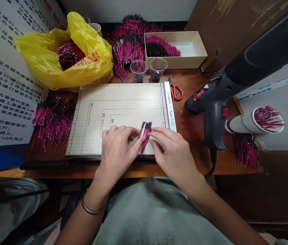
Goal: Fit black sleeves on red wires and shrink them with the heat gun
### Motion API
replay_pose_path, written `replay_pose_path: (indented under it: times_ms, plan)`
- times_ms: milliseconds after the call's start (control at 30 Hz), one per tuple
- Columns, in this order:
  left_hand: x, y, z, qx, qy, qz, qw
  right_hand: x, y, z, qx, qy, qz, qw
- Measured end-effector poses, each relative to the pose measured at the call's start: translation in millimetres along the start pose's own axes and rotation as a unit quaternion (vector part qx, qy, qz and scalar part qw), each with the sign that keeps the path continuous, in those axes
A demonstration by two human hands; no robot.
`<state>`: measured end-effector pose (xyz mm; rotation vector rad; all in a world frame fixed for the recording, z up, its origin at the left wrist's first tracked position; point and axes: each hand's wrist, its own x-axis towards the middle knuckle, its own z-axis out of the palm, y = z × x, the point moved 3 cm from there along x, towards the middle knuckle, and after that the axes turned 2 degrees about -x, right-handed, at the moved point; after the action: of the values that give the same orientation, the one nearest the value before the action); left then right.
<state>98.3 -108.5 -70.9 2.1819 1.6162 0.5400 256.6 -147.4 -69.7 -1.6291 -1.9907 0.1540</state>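
A small bundle of magenta wires with black ends (pixel 146 132) lies over the lower right part of a paper cutter board (pixel 128 95), black ends pointing away from me. My left hand (pixel 119 144) has its thumb and fingers closed on the bundle's left side. From the right, my right hand (pixel 171 146) pinches the same wires between thumb and fingertips. The wires fan slightly between the two hands. Some fingertips are hidden behind the hands.
Loose wires (pixel 53 124) lie left of the board. Behind it stand a yellow bag (pixel 39 61), two clear cups (pixel 138 69) and a cardboard box (pixel 184 62). Right are red-handled scissors (pixel 176 92), a heat gun (pixel 214 102) and a paper cup (pixel 240 123) of wires.
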Motion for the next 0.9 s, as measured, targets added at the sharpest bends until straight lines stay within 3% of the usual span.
replay_pose_path:
  times_ms: [267, 467, 600, 900]
  plan:
    - [-1, -2, -1.8, 0.005, -0.005, -0.002, 1.000, 3, 11, -8, -0.021, -0.028, 0.009, 0.999]
    - [-5, 5, -0.9, 0.036, -0.001, 0.024, 0.999, 20, 15, -6, -0.085, -0.101, -0.025, 0.991]
    - [-6, 4, -2.7, 0.069, -0.021, 0.049, 0.996, 24, 15, -6, -0.045, -0.139, -0.019, 0.989]
    - [1, -28, -21.3, 0.000, -0.063, 0.092, 0.994, 16, 14, -3, -0.022, -0.081, 0.001, 0.996]
